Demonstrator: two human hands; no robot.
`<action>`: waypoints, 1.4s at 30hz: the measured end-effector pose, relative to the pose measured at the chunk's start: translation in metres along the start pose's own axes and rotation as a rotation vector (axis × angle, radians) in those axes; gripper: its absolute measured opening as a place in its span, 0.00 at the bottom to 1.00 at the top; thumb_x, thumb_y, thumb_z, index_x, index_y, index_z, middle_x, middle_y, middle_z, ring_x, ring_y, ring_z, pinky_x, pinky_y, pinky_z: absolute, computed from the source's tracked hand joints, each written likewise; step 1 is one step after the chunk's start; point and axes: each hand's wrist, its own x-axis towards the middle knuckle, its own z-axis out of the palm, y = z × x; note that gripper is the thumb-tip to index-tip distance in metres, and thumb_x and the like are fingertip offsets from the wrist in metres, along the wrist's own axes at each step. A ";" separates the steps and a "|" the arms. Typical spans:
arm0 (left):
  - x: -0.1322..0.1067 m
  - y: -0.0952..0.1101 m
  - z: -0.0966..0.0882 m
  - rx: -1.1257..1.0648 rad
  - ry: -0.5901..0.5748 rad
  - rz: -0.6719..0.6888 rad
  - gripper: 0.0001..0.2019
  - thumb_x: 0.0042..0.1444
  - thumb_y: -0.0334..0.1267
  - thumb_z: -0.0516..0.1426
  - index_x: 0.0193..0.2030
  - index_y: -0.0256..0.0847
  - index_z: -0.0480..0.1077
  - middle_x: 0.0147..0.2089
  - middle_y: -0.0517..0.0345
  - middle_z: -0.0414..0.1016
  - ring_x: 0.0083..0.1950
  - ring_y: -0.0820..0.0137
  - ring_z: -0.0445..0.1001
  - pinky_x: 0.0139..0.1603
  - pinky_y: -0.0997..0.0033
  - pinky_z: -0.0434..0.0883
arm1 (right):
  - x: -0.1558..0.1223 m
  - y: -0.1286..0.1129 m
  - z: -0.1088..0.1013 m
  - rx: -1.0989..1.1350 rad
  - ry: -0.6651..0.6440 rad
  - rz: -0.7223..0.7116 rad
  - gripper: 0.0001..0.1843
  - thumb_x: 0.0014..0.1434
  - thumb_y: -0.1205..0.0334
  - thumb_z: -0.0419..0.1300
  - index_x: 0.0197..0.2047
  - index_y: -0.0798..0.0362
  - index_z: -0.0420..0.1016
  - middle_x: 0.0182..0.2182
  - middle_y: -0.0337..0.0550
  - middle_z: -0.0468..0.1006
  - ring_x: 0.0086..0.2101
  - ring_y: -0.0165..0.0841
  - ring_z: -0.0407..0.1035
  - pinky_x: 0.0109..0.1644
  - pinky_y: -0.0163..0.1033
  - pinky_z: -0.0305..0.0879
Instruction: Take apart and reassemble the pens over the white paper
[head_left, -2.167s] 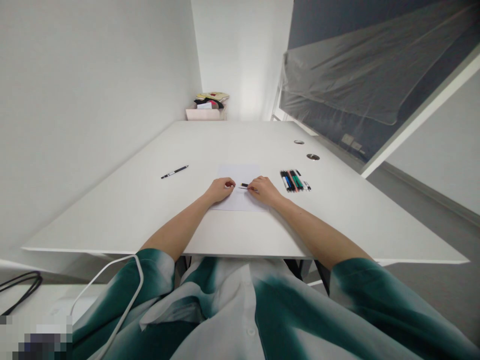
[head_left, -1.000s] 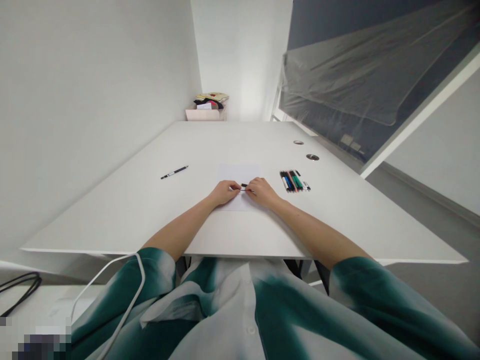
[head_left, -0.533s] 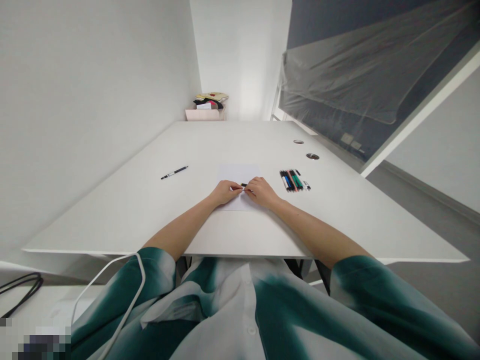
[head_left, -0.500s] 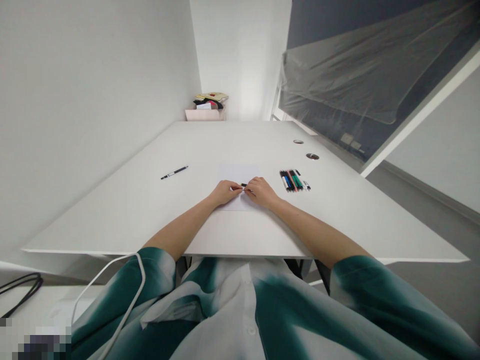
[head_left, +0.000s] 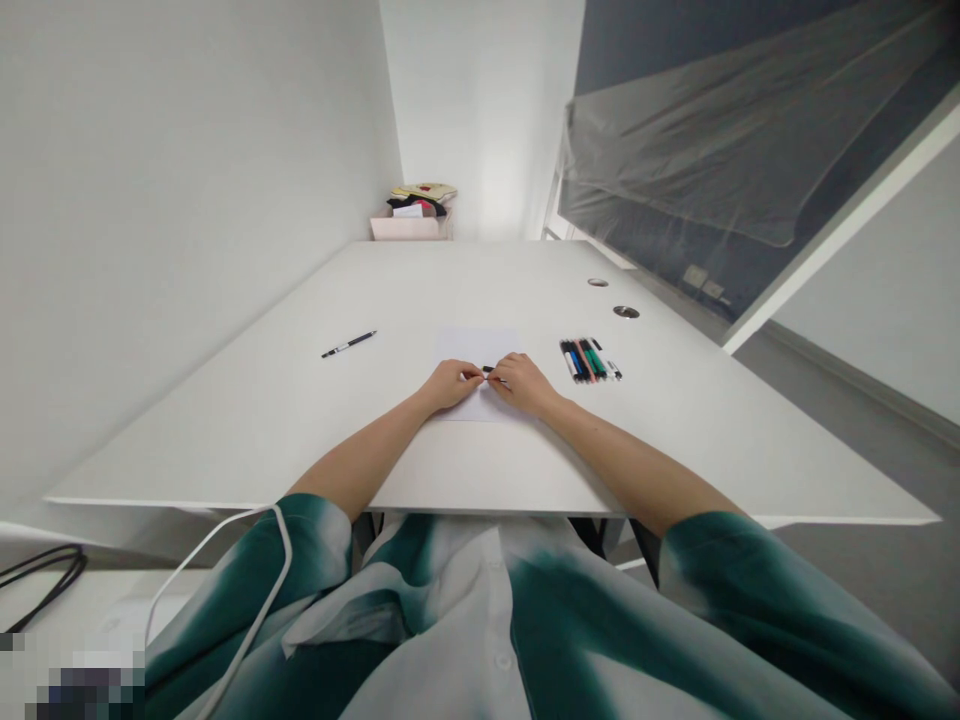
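Observation:
My left hand [head_left: 450,384] and my right hand [head_left: 523,384] meet over a white sheet of paper [head_left: 477,343]. The fingertips of both are pinched together around something thin and small between them, too small to name. Just beyond the fingertips a short dark piece [head_left: 488,369] shows, partly covered by my right hand. Whether it lies on the paper or is held, I cannot tell. The sheet lies flat under both hands.
A black and white pen [head_left: 349,344] lies to the left on the white table [head_left: 480,465]. Several pens [head_left: 583,361] lie in a row to the right, with small pieces beside them [head_left: 614,371]. Two round metal discs [head_left: 625,312] are farther back. A box [head_left: 409,229] stands at the far end.
Both hands stay in nearly the same place, with only a slight shift of the fingertips. Pens and paper have not moved.

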 end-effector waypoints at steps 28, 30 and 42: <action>-0.002 -0.048 -0.037 -0.069 0.065 -0.187 0.14 0.53 0.40 0.56 0.38 0.34 0.80 0.39 0.48 0.81 0.41 0.63 0.76 0.49 0.63 0.69 | -0.002 0.026 0.000 -0.047 -0.114 0.351 0.16 0.64 0.64 0.53 0.47 0.52 0.82 0.44 0.49 0.79 0.45 0.41 0.68 0.50 0.40 0.60; -0.003 -0.050 -0.037 -0.081 0.071 -0.192 0.14 0.53 0.40 0.56 0.38 0.34 0.80 0.39 0.48 0.81 0.41 0.63 0.75 0.49 0.63 0.69 | -0.003 0.029 -0.001 -0.044 -0.112 0.358 0.16 0.64 0.65 0.53 0.47 0.52 0.82 0.45 0.50 0.79 0.46 0.41 0.68 0.50 0.41 0.59; -0.003 -0.050 -0.037 -0.096 0.080 -0.179 0.13 0.51 0.41 0.57 0.36 0.36 0.80 0.38 0.49 0.81 0.40 0.63 0.75 0.49 0.62 0.69 | -0.005 0.035 0.000 -0.010 -0.044 0.353 0.15 0.63 0.65 0.55 0.46 0.52 0.82 0.43 0.51 0.79 0.46 0.43 0.68 0.50 0.43 0.60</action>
